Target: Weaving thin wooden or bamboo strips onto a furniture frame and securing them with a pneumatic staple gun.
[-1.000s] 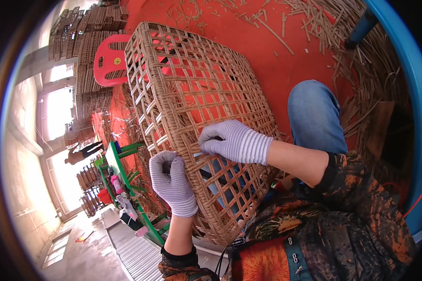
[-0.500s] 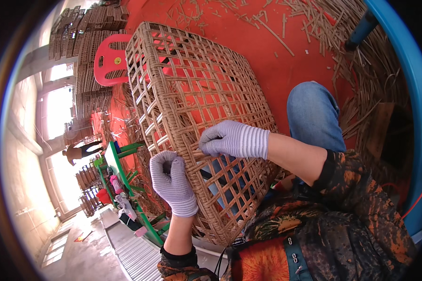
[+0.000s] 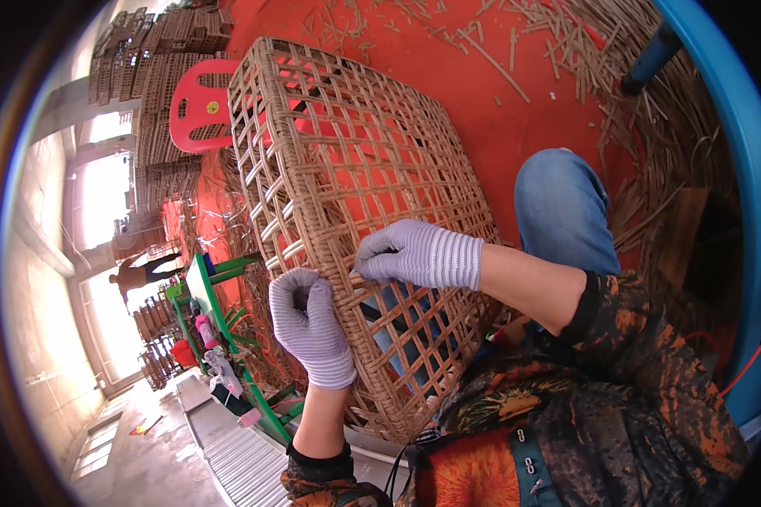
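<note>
A large brown woven rattan frame (image 3: 300, 182) with an open lattice leans tilted before me, its thick braided corner edge running from the far left down to my lap. My left hand (image 3: 311, 329), in a lilac-and-white striped glove, is closed at the outer side of that edge, thumb and fingertips together; what they pinch is hidden. My right hand (image 3: 418, 252), in a matching glove, lies over the lattice just right of the edge. Its bent fingers and thumb close on a thin rattan strip there, mostly hidden by the fingertips. Whitish bars show through the frame's left side.
A red plastic chair (image 3: 203, 106) stands behind the frame. Cut rattan pieces (image 3: 566, 63) litter the red floor (image 3: 499, 127). A blue bar (image 3: 727, 93) curves along the right. Woven panels (image 3: 156, 80) are stacked far left, near a green stand (image 3: 220, 317) and another person (image 3: 135, 275).
My right hand has shifted very slightly left, its fingertips nearer the braided edge. My left hand stays almost in place, and the frame has hardly moved.
</note>
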Tool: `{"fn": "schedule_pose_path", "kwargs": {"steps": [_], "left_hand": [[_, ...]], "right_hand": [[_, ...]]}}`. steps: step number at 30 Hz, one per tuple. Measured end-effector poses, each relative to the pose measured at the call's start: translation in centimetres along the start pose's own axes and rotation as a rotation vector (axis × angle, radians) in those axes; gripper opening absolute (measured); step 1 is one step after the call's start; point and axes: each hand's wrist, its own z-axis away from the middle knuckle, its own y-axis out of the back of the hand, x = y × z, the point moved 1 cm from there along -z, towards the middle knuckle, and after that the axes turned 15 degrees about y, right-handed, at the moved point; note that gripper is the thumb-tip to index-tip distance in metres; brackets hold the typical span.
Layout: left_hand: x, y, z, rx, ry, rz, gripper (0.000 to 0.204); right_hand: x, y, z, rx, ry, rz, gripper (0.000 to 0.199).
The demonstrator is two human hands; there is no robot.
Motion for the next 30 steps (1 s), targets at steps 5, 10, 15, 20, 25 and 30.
{"fn": "schedule_pose_path", "kwargs": {"steps": [5,10,15,20,25,30], "left_hand": [[-0.2,0.0,-0.2,0.008,0.000,0.004,0.008],[-0.4,0.1,-0.4,0.010,-0.007,0.022,0.007],[-0.8,0.2,-0.8,0.033,-0.030,0.017,0.006],[-1.3,0.4,-1.1,0.035,-0.015,0.039,0.007],[-1.8,0.4,-1.7,0.033,-0.014,0.072,0.005],[-2.0,0.3,-1.9,0.041,0.003,0.072,0.005]], "right_hand": [[-0.1,0.3,0.0,-0.038,-0.018,-0.084,0.025],[0.2,-0.8,0.0,0.088,0.075,-0.036,0.024],[0.7,-1.1,-0.1,0.085,-0.011,-0.110,0.026],[0.8,-1.1,-0.6,0.090,-0.051,-0.103,0.025],[0.7,-2.4,-1.2,0.197,0.078,0.039,0.021],[0.3,-3.7,-1.1,0.327,0.106,0.161,0.020]]}}
